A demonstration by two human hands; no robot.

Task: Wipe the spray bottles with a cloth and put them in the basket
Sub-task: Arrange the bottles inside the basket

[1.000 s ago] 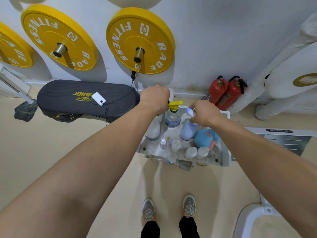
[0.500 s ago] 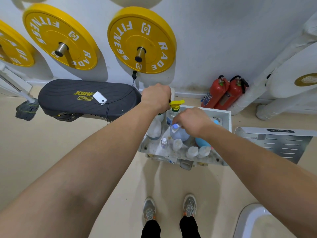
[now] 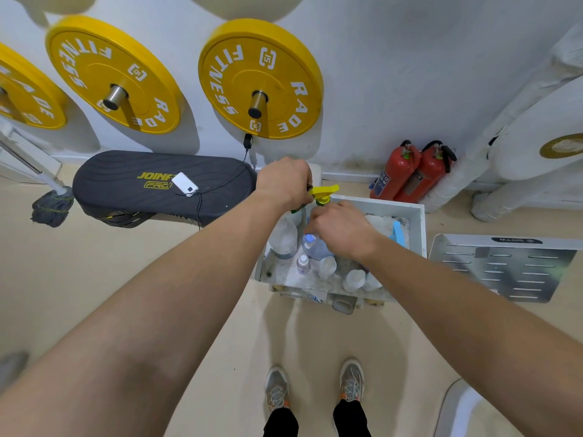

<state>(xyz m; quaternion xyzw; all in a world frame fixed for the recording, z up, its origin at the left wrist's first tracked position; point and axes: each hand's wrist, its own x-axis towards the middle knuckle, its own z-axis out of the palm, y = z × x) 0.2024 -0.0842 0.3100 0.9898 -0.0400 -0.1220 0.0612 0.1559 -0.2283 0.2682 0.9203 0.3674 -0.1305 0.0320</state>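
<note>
Three glossy yellow weight plates (image 3: pixel 258 77) hang along the white wall (image 3: pixel 410 58), above a dark, ribbed oval pad (image 3: pixel 142 187). On the smooth beige floor (image 3: pixel 94 279) sits the basket (image 3: pixel 420 225) — a white, square-walled box with a grimy bottom, crowded with rounded plastic bottles. Two red cylindrical extinguishers (image 3: pixel 410 171) lean at the wall just beyond it. Our left hand (image 3: pixel 284 181) is clenched round the green top of a cloudy spray bottle (image 3: pixel 284 236) standing in the basket's far left corner. Our right hand (image 3: pixel 342 230) curls knuckles-up over the neighbouring bottle with the yellow trigger (image 3: pixel 325 192), also inside — whether it grips, we cannot tell. A slim white phone (image 3: pixel 185 184) lies on the pad.
</note>
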